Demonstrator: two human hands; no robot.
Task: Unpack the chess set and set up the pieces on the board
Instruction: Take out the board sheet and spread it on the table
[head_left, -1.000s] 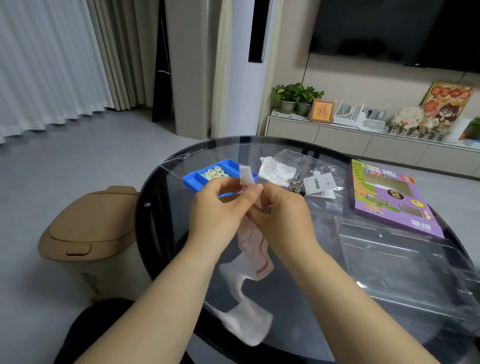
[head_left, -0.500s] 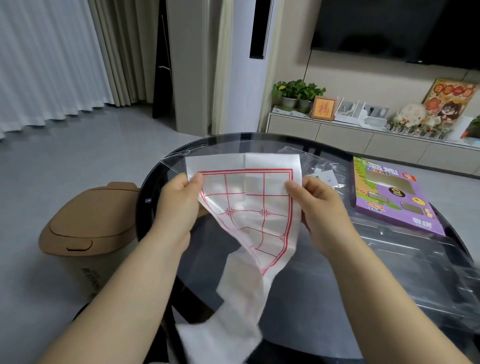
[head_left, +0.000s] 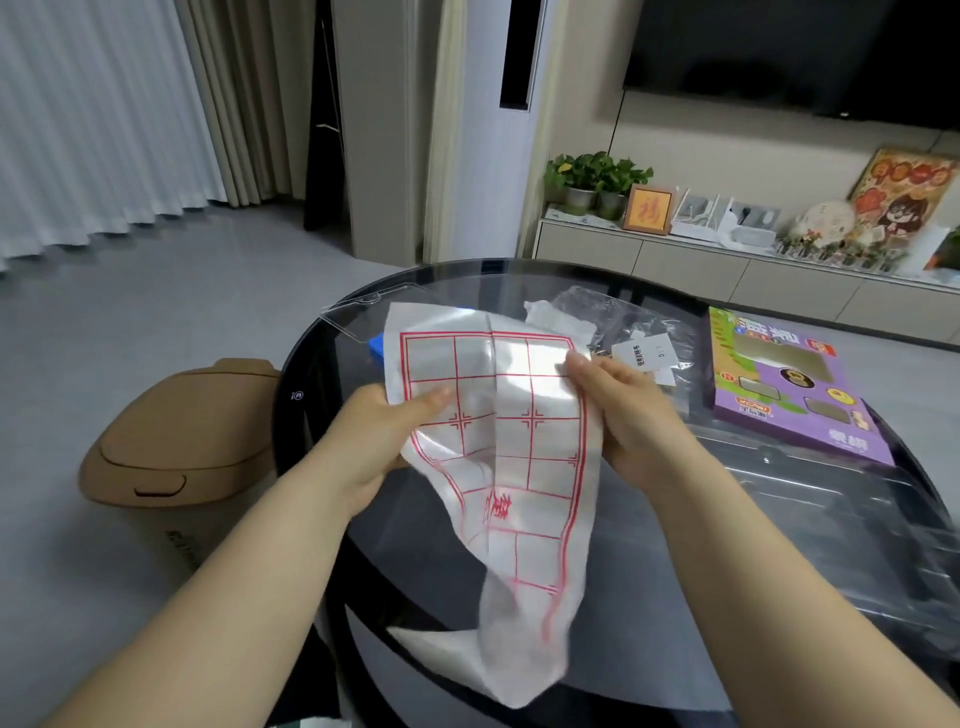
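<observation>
Thin white plastic sheet with red grid (head_left: 498, 415) held over round dark glass counter (head_left: 639, 675); left hand (head_left: 374, 441) at left edge, right hand (head_left: 639, 415) at right edge. Blue plastic tray (head_left: 376, 347) on counter behind sheet, mostly hidden. Crumpled clear plastic bags (head_left: 613, 312) behind right hand. Purple cardboard box (head_left: 795, 395) at counter's right; clear plastic blister shell (head_left: 841, 519) before it. Tan lidded bin (head_left: 182, 441) on floor, left of counter.

Board sheet (head_left: 498, 415) was translucent white with a red line grid and a red character mid-sheet. Table (head_left: 649, 649) was glossy black; box (head_left: 795, 415) at its right edge was purple with green and yellow print, tray (head_left: 376, 347) at the far-left edge was blue. Bin (head_left: 176, 436) off the left edge was tan.
</observation>
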